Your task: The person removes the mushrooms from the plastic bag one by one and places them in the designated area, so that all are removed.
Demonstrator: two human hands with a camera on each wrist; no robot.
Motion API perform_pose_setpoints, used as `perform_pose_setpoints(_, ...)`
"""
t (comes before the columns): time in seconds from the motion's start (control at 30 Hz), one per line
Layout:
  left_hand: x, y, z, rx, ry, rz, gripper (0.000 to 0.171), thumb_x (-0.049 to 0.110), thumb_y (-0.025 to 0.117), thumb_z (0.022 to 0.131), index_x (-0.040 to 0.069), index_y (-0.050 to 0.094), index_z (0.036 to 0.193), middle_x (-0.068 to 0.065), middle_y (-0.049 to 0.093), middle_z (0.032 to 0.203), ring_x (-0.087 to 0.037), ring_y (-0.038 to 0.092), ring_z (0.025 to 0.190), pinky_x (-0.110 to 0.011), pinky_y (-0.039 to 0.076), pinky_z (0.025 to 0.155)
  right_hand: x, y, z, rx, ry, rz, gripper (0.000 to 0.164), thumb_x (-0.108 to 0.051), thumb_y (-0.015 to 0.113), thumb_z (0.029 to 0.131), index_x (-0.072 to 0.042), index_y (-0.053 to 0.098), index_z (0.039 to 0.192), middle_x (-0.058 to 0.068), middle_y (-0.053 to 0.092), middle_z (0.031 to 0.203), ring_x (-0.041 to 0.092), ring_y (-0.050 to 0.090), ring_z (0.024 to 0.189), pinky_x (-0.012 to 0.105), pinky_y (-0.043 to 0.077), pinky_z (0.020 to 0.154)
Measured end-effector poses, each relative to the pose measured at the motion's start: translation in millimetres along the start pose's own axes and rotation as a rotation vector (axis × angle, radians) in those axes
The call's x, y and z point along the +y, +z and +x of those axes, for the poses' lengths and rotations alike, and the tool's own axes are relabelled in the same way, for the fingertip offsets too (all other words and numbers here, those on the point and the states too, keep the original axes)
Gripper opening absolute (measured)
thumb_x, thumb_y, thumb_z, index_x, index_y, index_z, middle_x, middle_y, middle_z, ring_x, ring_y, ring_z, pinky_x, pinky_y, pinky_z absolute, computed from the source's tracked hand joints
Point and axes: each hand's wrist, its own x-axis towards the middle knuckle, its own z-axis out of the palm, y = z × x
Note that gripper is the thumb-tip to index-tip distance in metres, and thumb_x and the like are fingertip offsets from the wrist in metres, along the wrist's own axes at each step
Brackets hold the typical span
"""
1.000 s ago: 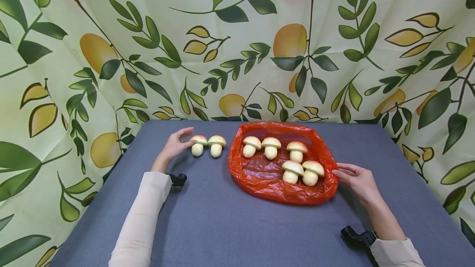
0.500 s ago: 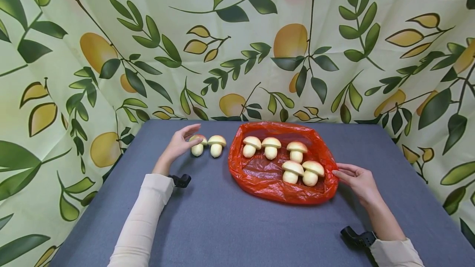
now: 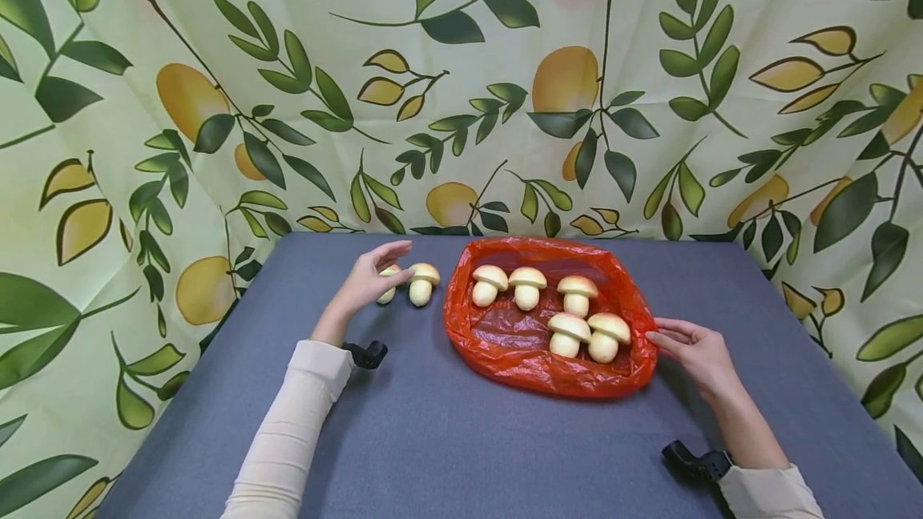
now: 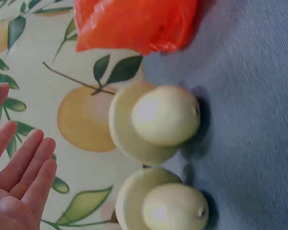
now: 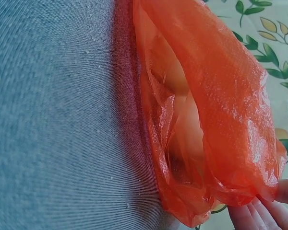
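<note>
By comparison with the earlier head views, the left hand (image 3: 370, 281) has been shifted toward the inner loose mushroom (image 3: 420, 293), its grip loosely spread with nothing held, so the work seems to be turned to that mushroom rather than the outer loose mushroom (image 3: 385, 294), now partly hidden. Both are left on the bench (image 3: 461, 447), beside the red bag (image 3: 541, 375) in which five mushrooms (image 3: 575, 303) are contained, while the bag's rim is pinched by the right hand (image 3: 694, 349).
</note>
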Motion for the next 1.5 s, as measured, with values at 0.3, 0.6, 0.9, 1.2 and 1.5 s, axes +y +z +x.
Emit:
perform_pose_setpoints(0.3, 8.8, 25.0, 2.6, -0.048, 0.054, -0.016, 0.051, 0.008, 0.068, 0.088, 0.000, 0.051, 0.136, -0.023, 0.054, 0.139, -0.038, 0.049, 0.133, -0.050, 0.037, 0.115, 2.1, 1.4, -0.3, 0.001, -0.010, 0.027, 0.015, -0.026, 0.068, 0.090, -0.025, 0.069, 0.105, -0.032, 0.066, 0.079, -0.012, 0.063, 0.077, 0.014, 0.057, 0.072)
perform_pose_setpoints(0.6, 18.4, 44.7, 2.5, -0.110, 0.105, -0.044, 0.052, 0.006, 0.068, 0.087, -0.004, 0.051, 0.135, -0.024, 0.055, 0.138, -0.037, 0.052, 0.131, -0.049, 0.040, 0.113, 2.3, 3.4, 2.0, 0.017, -0.046, 0.048, 0.012, -0.020, 0.067, 0.091, -0.028, 0.067, 0.100, -0.031, 0.066, 0.078, -0.013, 0.063, 0.076, 0.014, 0.056, 0.070)
perform_pose_setpoints(0.9, 27.7, 55.3, 0.2, -0.138, 0.121, -0.093, 0.049, 0.006, 0.067, 0.088, -0.004, 0.051, 0.134, -0.024, 0.056, 0.137, -0.037, 0.052, 0.130, -0.049, 0.039, 0.113, 2.3, 2.5, 2.4, 0.008, -0.031, 0.042, 0.013, -0.020, 0.067, 0.091, -0.024, 0.068, 0.104, -0.032, 0.066, 0.079, -0.012, 0.063, 0.077, 0.014, 0.057, 0.070)
perform_pose_setpoints(1.2, 30.1, 66.5, -0.3, -0.151, 0.160, -0.122, 0.046, 0.003, 0.065, 0.089, -0.006, 0.052, 0.132, -0.026, 0.055, 0.136, -0.039, 0.054, 0.127, -0.051, 0.042, 0.110, 2.4, 2.7, 3.0, 0.001, -0.008, 0.014, 0.038, -0.023, 0.067, 0.091, 0.001, 0.063, 0.120, -0.032, 0.066, 0.079, -0.012, 0.063, 0.077, 0.014, 0.057, 0.072)
perform_pose_setpoints(1.5, 36.2, 85.4, 0.0, -0.173, 0.174, -0.174, 0.043, 0.004, 0.063, 0.091, -0.004, 0.053, 0.131, -0.026, 0.055, 0.136, -0.038, 0.056, 0.125, -0.053, 0.043, 0.107, 2.6, 1.3, 1.4, 0.001, -0.005, -0.006, 0.036, -0.026, 0.066, 0.091, -0.002, 0.064, 0.119, -0.032, 0.065, 0.079, -0.013, 0.063, 0.077, 0.014, 0.057, 0.072)
